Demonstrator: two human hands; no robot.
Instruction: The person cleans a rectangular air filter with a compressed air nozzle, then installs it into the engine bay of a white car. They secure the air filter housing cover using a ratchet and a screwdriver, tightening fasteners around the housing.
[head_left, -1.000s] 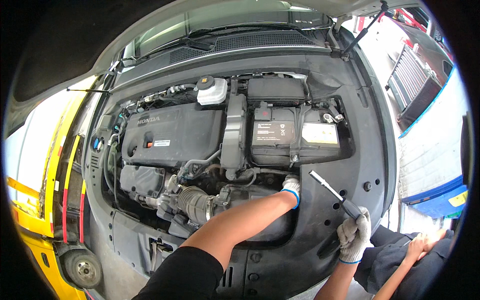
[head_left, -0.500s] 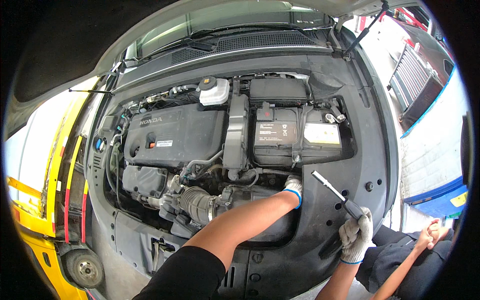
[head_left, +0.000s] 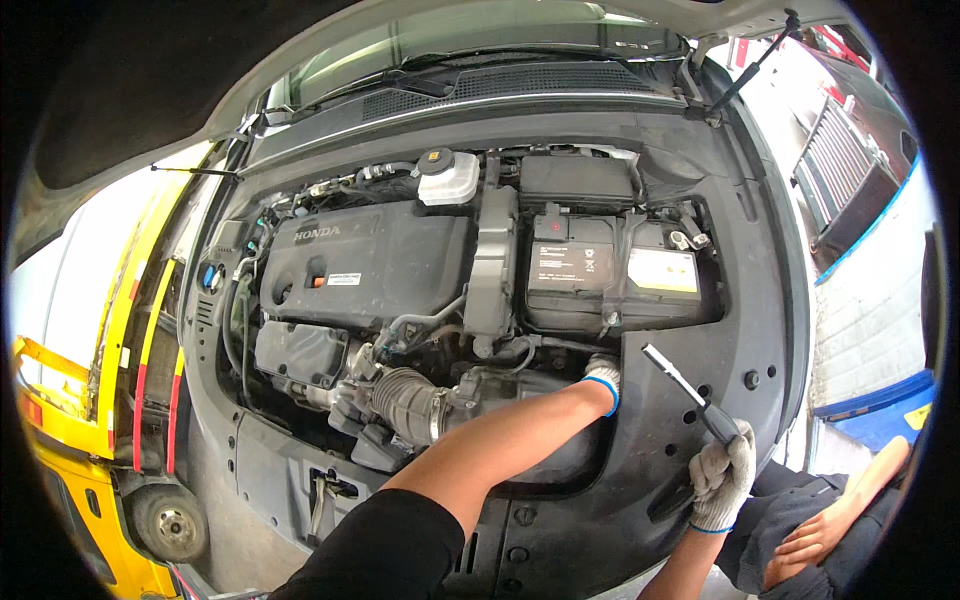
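Observation:
My left hand (head_left: 604, 372), in a white glove with a blue cuff, reaches down into the gap between the battery (head_left: 572, 268) and the front cover panel. Its fingers are hidden there, so what they touch does not show. Gloved as well, my right hand (head_left: 722, 482) is closed round the black handle of a socket driver (head_left: 680, 378). The tool's silver shaft points up and to the left, above the grey cover panel (head_left: 648, 440) and apart from the battery.
The ribbed intake hose (head_left: 408, 398) and engine cover (head_left: 370, 262) lie left of my left arm. A raised hood (head_left: 120, 110) hangs overhead. At the lower right another person's hand (head_left: 815, 535) rests on dark clothing. A yellow vehicle (head_left: 75, 440) stands at the left.
The whole view has shifted, so the car sits slightly further right in it. My hands keep nearly the same places on the car. The other person's raised, clasped hands have come down.

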